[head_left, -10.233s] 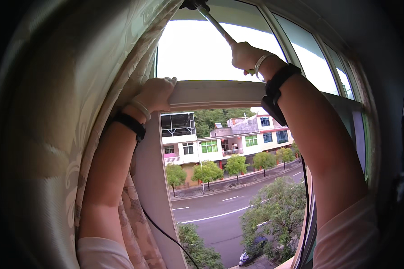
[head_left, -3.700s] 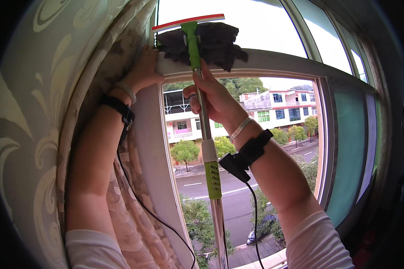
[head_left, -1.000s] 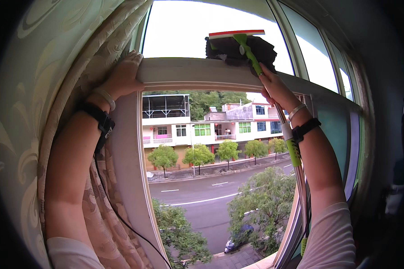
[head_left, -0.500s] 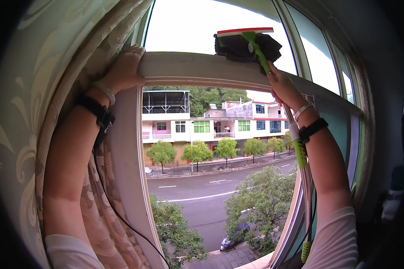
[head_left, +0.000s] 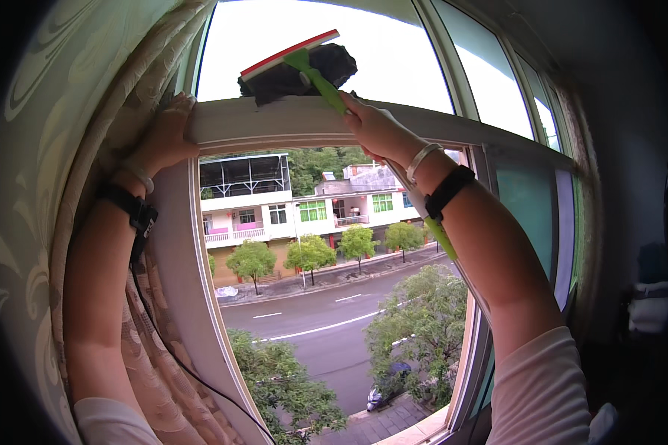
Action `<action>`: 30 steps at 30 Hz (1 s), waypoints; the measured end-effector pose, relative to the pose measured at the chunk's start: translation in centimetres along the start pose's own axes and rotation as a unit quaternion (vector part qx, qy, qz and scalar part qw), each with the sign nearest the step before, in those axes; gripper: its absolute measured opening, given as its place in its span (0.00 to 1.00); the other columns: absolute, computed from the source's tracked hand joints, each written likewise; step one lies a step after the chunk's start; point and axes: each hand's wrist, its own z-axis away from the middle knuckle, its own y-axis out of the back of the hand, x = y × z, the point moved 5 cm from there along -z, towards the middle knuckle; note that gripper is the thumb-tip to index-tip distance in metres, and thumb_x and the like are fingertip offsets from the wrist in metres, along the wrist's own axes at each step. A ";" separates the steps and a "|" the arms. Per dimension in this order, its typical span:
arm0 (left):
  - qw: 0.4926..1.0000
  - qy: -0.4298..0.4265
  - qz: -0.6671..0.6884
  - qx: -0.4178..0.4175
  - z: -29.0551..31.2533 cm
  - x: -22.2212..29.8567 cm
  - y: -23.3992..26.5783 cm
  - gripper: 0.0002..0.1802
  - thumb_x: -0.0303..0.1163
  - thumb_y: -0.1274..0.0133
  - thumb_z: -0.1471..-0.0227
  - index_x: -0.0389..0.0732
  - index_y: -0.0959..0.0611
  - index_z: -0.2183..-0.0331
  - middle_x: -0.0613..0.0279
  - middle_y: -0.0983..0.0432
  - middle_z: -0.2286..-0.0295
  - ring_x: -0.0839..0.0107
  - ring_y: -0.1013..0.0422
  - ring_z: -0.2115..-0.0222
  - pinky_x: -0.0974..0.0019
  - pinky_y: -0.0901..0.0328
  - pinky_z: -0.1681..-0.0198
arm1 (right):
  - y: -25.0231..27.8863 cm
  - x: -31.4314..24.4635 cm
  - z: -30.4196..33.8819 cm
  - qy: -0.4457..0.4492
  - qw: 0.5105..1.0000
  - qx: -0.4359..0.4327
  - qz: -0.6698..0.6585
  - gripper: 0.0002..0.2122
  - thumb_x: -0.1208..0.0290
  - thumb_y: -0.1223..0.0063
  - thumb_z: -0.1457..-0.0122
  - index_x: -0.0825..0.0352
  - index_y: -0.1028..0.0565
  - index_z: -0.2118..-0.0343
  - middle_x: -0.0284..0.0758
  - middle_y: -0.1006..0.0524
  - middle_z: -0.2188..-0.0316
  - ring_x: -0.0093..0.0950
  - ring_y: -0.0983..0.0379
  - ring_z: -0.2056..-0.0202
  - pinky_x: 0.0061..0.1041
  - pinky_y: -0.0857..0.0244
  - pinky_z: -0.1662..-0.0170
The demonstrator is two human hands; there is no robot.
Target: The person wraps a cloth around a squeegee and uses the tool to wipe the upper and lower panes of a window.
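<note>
A long-handled window squeegee with a green neck and a red-and-white blade slants up to the left. My right hand is closed round its pole just below the green neck, and the lower pole runs down behind my forearm. Dark cloth bunched at the squeegee head lies against the lower part of the upper window pane, just above the frame's crossbar. At the upper left corner of the opening, my left hand grips the window frame, its fingertips over the top edge.
A patterned curtain hangs bunched along the left side, with a thin black cable in front of it. The opening below the crossbar looks down on a street with trees. A sliding pane stands at the right.
My right hand has moved the squeegee and cloth leftward along the upper pane, and the blade now tilts. My left hand keeps its place on the frame. The view has shifted to the right.
</note>
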 end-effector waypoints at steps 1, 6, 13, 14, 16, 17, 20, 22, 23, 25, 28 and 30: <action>1.000 0.013 -0.015 -0.005 0.0 -0.4 -0.1 0.41 0.27 0.41 0.78 0.26 0.33 0.55 0.36 0.37 0.54 0.50 0.44 0.47 0.64 0.50 0.41 | 1.5 1.6 0.7 -0.016 0.999 0.023 0.038 0.22 0.65 0.66 0.37 0.53 0.50 0.40 0.28 0.38 0.91 0.18 0.41 0.92 0.21 0.43 0.88; 0.997 0.055 -0.015 -0.043 -0.6 -0.5 -0.8 0.46 0.24 0.41 0.77 0.23 0.37 0.50 0.36 0.42 0.49 0.53 0.49 0.44 0.65 0.54 0.40 | 7.8 7.8 3.8 -0.060 0.981 0.089 0.160 0.21 0.66 0.66 0.37 0.54 0.47 0.40 0.30 0.36 0.91 0.18 0.39 0.91 0.22 0.42 0.88; 0.997 0.059 -0.025 -0.039 -0.6 0.0 -0.2 0.44 0.24 0.42 0.77 0.22 0.36 0.51 0.35 0.40 0.51 0.52 0.47 0.45 0.65 0.53 0.40 | 13.1 12.9 5.5 -0.087 0.953 0.167 0.237 0.22 0.68 0.64 0.39 0.56 0.46 0.41 0.39 0.31 0.88 0.28 0.35 0.90 0.29 0.38 0.86; 0.997 0.063 -0.024 -0.040 -0.5 -0.1 -0.2 0.44 0.24 0.42 0.77 0.23 0.36 0.51 0.35 0.40 0.51 0.52 0.47 0.44 0.65 0.53 0.40 | 14.1 13.7 6.0 -0.104 0.946 0.177 0.250 0.22 0.68 0.63 0.40 0.57 0.46 0.42 0.42 0.29 0.87 0.30 0.30 0.87 0.31 0.35 0.85; 0.997 0.063 -0.022 -0.037 -0.7 0.1 -0.2 0.44 0.23 0.42 0.77 0.23 0.36 0.51 0.35 0.41 0.50 0.52 0.47 0.44 0.65 0.53 0.40 | 16.3 16.2 6.6 -0.085 0.920 0.204 0.325 0.23 0.69 0.64 0.40 0.58 0.47 0.41 0.42 0.28 0.87 0.32 0.31 0.89 0.31 0.35 0.86; 0.997 0.068 -0.025 -0.039 -0.5 -0.2 -0.3 0.44 0.23 0.42 0.76 0.23 0.36 0.51 0.36 0.41 0.50 0.53 0.47 0.44 0.65 0.52 0.40 | 16.7 16.9 7.1 -0.127 0.916 0.211 0.318 0.23 0.69 0.64 0.40 0.56 0.47 0.41 0.42 0.29 0.88 0.33 0.31 0.89 0.33 0.35 0.86; 0.998 0.059 -0.024 -0.028 -0.7 -0.3 -0.7 0.44 0.22 0.42 0.77 0.23 0.36 0.51 0.37 0.41 0.50 0.53 0.47 0.44 0.65 0.52 0.40 | 19.3 19.5 9.1 -0.170 0.892 0.230 0.351 0.23 0.69 0.63 0.40 0.55 0.47 0.41 0.43 0.29 0.88 0.34 0.32 0.90 0.33 0.34 0.87; 0.998 0.054 -0.006 -0.026 -0.5 -0.5 -0.4 0.45 0.21 0.41 0.78 0.24 0.37 0.51 0.38 0.41 0.49 0.54 0.48 0.44 0.65 0.53 0.40 | 20.7 21.6 9.9 -0.184 0.871 0.242 0.386 0.24 0.69 0.62 0.40 0.55 0.48 0.41 0.44 0.29 0.87 0.35 0.32 0.90 0.34 0.35 0.87; 0.998 0.061 -0.011 -0.023 -0.6 -0.3 -0.5 0.46 0.21 0.41 0.78 0.24 0.37 0.50 0.38 0.41 0.49 0.54 0.48 0.44 0.65 0.53 0.40 | 21.4 23.0 10.2 -0.186 0.858 0.239 0.414 0.24 0.69 0.62 0.40 0.56 0.48 0.41 0.45 0.28 0.86 0.35 0.33 0.91 0.34 0.36 0.88; 0.996 0.081 -0.024 -0.029 -0.3 -0.8 -0.3 0.46 0.19 0.41 0.79 0.24 0.37 0.50 0.37 0.42 0.49 0.54 0.49 0.43 0.65 0.53 0.40 | 19.9 22.2 9.6 -0.177 0.847 0.245 0.438 0.24 0.69 0.62 0.41 0.58 0.48 0.41 0.48 0.26 0.81 0.42 0.27 0.81 0.41 0.33 0.79; 0.996 0.080 -0.008 -0.027 -0.3 -0.5 -0.5 0.46 0.19 0.41 0.79 0.24 0.37 0.50 0.37 0.42 0.49 0.54 0.49 0.43 0.65 0.53 0.39 | 18.8 20.2 9.5 -0.207 0.834 0.232 0.456 0.26 0.72 0.62 0.43 0.61 0.50 0.40 0.51 0.25 0.75 0.48 0.27 0.70 0.46 0.33 0.69; 0.996 0.080 -0.013 -0.027 -0.3 -0.7 -0.6 0.45 0.20 0.43 0.79 0.24 0.37 0.51 0.36 0.41 0.50 0.53 0.49 0.43 0.64 0.53 0.40 | 18.5 19.7 9.4 -0.212 0.821 0.234 0.476 0.28 0.74 0.62 0.44 0.59 0.51 0.40 0.50 0.25 0.76 0.47 0.26 0.72 0.45 0.32 0.70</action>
